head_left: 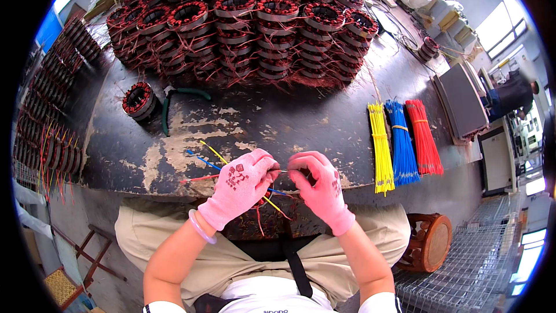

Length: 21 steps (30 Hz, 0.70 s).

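Both my hands wear pink gloves and meet at the table's near edge. My left hand point(240, 184) is closed, with thumb and fingertips pinched on a thin wire point(283, 171). Facing it, my right hand point(319, 185) pinches the wire's other side, its fingers curled. A yellow wire point(213, 150), a blue wire point(204, 160) and a red wire point(200, 179) stick out past my left hand. Beneath that hand is what looks like a wound stator coil, mostly hidden. More yellow, blue and red ends show below it.
Stacked stator coils point(234, 6) fill the table's far side, with more racked at left. One lone stator point(139, 101) stands beside green-handled pliers point(167, 110). Bundles of yellow wires point(379, 145), blue wires point(402, 145) and red wires point(424, 139) lie right. A wooden stool point(431, 242) is by my right knee.
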Motion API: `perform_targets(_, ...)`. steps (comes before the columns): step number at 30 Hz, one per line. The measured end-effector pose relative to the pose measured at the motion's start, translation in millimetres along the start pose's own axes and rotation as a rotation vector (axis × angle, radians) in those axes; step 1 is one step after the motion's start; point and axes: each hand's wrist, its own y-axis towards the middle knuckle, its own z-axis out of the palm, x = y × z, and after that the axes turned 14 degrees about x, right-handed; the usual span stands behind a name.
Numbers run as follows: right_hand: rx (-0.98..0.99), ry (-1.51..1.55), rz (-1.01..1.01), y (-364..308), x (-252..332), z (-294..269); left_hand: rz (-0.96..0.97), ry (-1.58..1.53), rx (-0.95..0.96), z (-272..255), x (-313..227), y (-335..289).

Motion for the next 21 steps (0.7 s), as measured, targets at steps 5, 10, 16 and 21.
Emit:
perform_targets(5,0.167,0.235,0.133,3.9,-2.9,-8.4,0.015,0.075,0.025,-5.1,-9.2,2.3)
perform_targets(10,0.205,0.245,0.108,5.4,-0.7,-11.3,-0.026,0.089,0.056,-7.0,-15.4,3.1)
perform_targets(16,0.306,0.345,0.182,13.6,-9.4,-16.3,-0.029,0.027,0.004,4.1,-16.4,0.3)
perform_targets(21,0.275,0.468,0.292,9.5,-34.0,-11.4,0.019,0.049,-0.031,14.3,-12.3,0.6)
